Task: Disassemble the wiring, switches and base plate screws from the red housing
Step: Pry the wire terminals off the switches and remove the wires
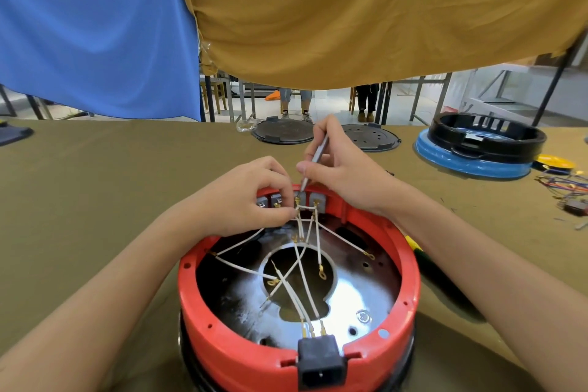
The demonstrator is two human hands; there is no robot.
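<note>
- Head view: right hand pinched a thin metal tool, tip down at a switch terminal.
- Left hand fingers pinched white wires just beside that terminal, left of the tip.
- Switches sat on the far rim of the red housing; tool axis ran steeply down toward them.

Bright even light (fisheye-bent edges), plate glare

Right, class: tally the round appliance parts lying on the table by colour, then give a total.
Red: 1, the red housing
Black: 3, two flat discs and a ring
Blue: 1, the base under the ring
Yellow: 1, a small disc
Total: 6
The dark part cut off at the left edge is not counted.
</note>
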